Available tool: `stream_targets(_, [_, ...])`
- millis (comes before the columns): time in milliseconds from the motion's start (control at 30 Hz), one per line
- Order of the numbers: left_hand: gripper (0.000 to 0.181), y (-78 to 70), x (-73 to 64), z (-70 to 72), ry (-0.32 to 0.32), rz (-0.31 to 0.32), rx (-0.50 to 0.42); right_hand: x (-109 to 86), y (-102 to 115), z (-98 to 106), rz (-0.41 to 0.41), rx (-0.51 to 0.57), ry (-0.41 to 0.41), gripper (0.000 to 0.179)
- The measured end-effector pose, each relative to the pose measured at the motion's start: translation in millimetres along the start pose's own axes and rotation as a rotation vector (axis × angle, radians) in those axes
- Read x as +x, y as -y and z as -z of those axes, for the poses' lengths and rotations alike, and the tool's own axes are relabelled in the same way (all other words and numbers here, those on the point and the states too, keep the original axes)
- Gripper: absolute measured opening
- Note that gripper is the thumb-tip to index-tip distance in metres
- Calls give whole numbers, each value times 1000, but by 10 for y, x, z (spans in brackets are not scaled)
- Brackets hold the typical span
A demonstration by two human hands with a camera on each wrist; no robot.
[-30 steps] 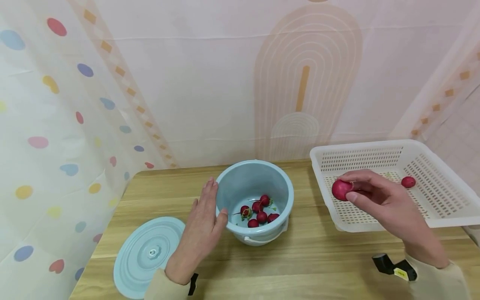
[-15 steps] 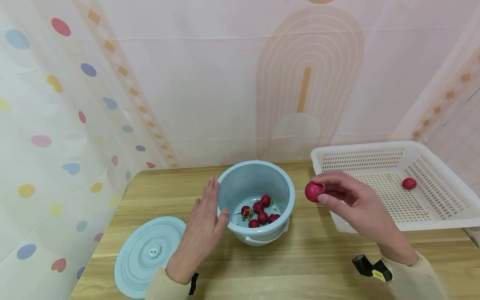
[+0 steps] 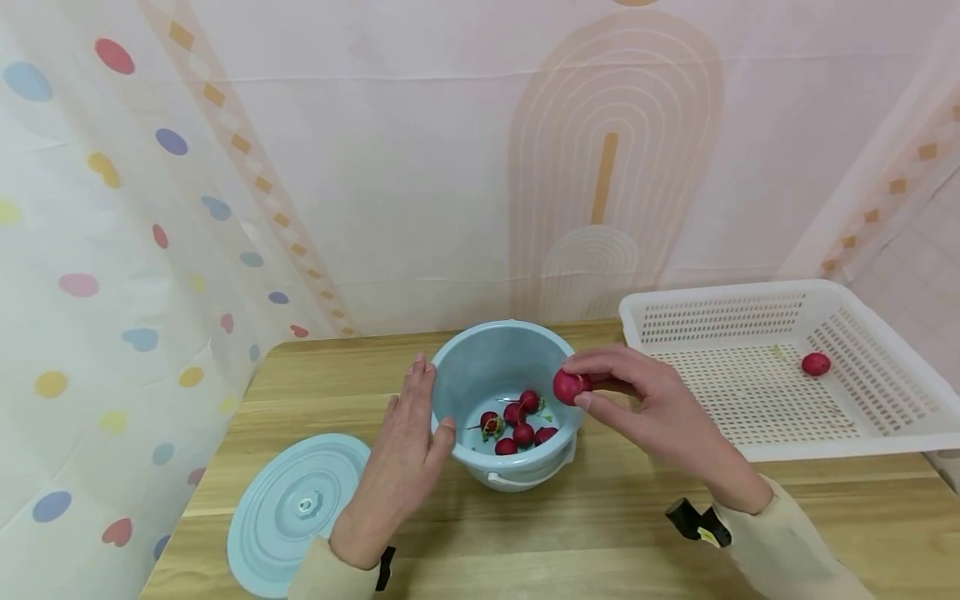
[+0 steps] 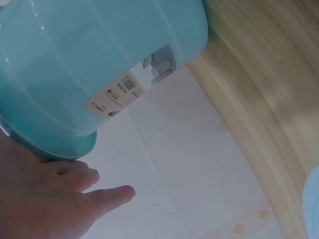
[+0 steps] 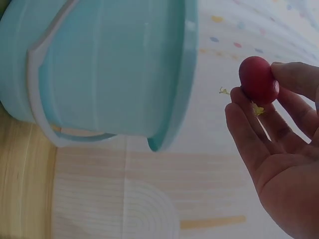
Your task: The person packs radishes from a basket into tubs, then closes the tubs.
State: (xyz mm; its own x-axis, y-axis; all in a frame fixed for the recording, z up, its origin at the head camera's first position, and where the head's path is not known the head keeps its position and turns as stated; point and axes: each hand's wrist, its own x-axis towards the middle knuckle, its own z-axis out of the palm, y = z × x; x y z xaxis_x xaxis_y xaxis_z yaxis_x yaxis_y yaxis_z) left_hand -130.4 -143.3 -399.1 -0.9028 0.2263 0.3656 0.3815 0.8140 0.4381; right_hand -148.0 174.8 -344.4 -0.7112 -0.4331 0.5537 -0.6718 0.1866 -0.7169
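A light blue bucket stands mid-table with several red radishes on its bottom. My left hand rests against the bucket's left rim with its fingers straight. In the left wrist view those fingers touch the rim from outside, near a label on the bucket wall. My right hand pinches a radish between thumb and fingers, at the bucket's right rim. The right wrist view shows that radish apart from the bucket, with a bit of yellowish stem by the fingers.
A white perforated basket at the right holds one radish. The bucket's lid lies on the wooden table at the left. The bucket's white handle hangs down in front. A patterned curtain closes off the back.
My right hand has carried the radish leftward from above the white basket to the bucket's right rim. The left hand, the bucket and the lid have stayed in place.
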Motion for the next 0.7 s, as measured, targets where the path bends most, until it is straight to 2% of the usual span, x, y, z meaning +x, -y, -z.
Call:
stream_targets(100, [68,4,-2,6,3,0,0,63,-38,-82,36,-43,33,38])
stream_targets(367, [68,7,4,11,3,-1,5,236,-70,-247,110,-245,149,29])
stream_targets(467, [68,5,7,10,3,-2,9,288,-79,-291,117,-283,185,27])
stream_targets(700, [68,1,5,4,8,3,8,375,-115,-348,72,-364,272,25])
